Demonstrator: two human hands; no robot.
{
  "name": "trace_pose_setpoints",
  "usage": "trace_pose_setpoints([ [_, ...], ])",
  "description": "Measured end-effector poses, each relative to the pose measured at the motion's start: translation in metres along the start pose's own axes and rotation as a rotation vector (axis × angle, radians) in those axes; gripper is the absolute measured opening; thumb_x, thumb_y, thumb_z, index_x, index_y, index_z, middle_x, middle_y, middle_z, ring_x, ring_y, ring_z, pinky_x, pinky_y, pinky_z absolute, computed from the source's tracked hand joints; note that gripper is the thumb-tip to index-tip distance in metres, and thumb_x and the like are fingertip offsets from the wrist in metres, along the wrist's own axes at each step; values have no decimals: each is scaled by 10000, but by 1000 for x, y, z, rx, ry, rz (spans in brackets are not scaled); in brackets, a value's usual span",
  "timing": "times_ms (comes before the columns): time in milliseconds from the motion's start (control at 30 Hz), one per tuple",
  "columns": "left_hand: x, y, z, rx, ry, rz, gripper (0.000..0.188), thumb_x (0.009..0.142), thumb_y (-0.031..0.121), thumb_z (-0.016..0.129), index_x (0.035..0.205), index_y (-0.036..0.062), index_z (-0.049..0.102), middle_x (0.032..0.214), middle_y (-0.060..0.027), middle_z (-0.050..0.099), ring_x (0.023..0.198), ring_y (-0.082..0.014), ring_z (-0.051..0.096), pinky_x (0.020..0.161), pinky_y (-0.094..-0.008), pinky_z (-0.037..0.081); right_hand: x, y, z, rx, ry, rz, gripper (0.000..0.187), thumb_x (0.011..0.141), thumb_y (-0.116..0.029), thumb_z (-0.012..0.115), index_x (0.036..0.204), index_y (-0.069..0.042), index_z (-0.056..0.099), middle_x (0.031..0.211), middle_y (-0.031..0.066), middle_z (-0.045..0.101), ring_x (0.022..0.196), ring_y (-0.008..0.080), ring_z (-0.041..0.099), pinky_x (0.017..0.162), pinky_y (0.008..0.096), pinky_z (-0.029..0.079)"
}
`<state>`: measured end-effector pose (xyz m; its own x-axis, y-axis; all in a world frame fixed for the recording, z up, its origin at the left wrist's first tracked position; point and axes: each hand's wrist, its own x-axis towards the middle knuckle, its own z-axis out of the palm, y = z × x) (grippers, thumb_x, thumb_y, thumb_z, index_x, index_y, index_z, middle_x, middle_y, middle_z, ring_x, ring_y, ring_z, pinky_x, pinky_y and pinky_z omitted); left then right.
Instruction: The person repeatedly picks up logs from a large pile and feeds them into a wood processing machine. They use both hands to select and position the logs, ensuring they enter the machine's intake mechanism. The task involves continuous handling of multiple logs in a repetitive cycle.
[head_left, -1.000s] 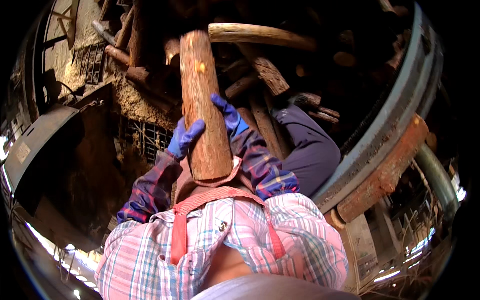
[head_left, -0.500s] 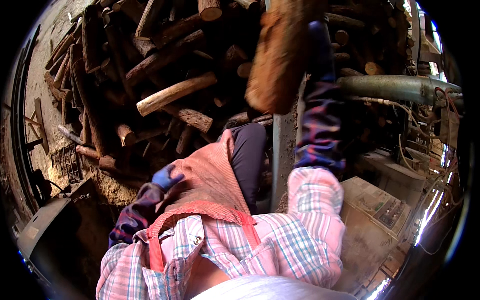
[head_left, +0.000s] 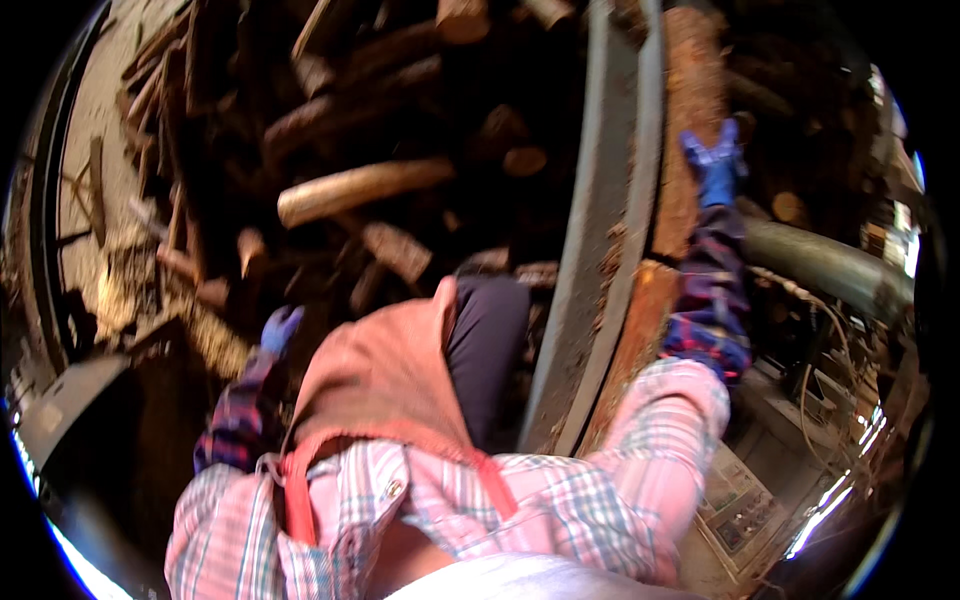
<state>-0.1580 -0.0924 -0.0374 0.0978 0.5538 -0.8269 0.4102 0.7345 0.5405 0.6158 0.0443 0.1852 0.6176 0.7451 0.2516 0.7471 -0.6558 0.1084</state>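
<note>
At the upper right of the view, the right hand (head_left: 716, 165), in a blue glove, is laid flat against a reddish-brown log (head_left: 686, 120) with its fingers spread rather than closed around anything. That log is seen standing on a long grey metal rail (head_left: 600, 260) that curves from the top of the picture down toward the person's lap. Its long axis runs nearly up and down in the view, in line with the rail, and it lies straight ahead of the outstretched right arm, so the right hand is by far the nearer one. A second rusty-orange length (head_left: 640, 320) is seen below it along the same rail, just beside the right sleeve.

The left hand (head_left: 280, 328), also gloved in blue, is held low at the left, well apart from the log, with nothing visibly gripped; whether its fingers are curled or loose cannot be told, since it is blurred and partly hidden behind an orange apron (head_left: 385, 370).

To the left of the rail a heap of cut logs (head_left: 360, 190) is piled, one pale piece lying crosswise on top. To the right a grey pipe (head_left: 820, 265) and a tangle of machine parts are crowded close, so little open room is left on that side; more room is found along the rail itself.
</note>
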Motion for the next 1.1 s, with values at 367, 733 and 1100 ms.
trace_pose_setpoints([
  [367, 30, 29, -8, 89, -102, -19, 437, 852, 432, 637, 999, 22, 657, 820, -26, 637, 759, -108, 554, 699, -266, 449, -107, -37, -33, 135, 350, -370, 705, 744, -517, 681, 1199, 4, 541, 1220, 219, 546, 1155, 349, 513, 978, 391, 414],
  [733, 61, -63, -53, 56, -125, -328, 311, 840, 383, 647, 811, 73, 649, 605, -15, 537, 491, -126, 450, 447, -288, 338, -393, -83, -31, 89, -75, -483, 521, 816, -291, 656, 1245, -23, 531, 1303, 156, 504, 1202, 307, 485, 1009, 415, 408],
  [1100, 59, -76, -43, -43, -239, -298, 300, 859, 267, 658, 1033, 22, 652, 732, -21, 597, 618, -132, 532, 583, -288, 462, -428, -71, -17, 89, 105, -325, 500, 803, -301, 687, 1180, 6, 567, 1246, 204, 528, 1147, 374, 505, 978, 450, 431],
])
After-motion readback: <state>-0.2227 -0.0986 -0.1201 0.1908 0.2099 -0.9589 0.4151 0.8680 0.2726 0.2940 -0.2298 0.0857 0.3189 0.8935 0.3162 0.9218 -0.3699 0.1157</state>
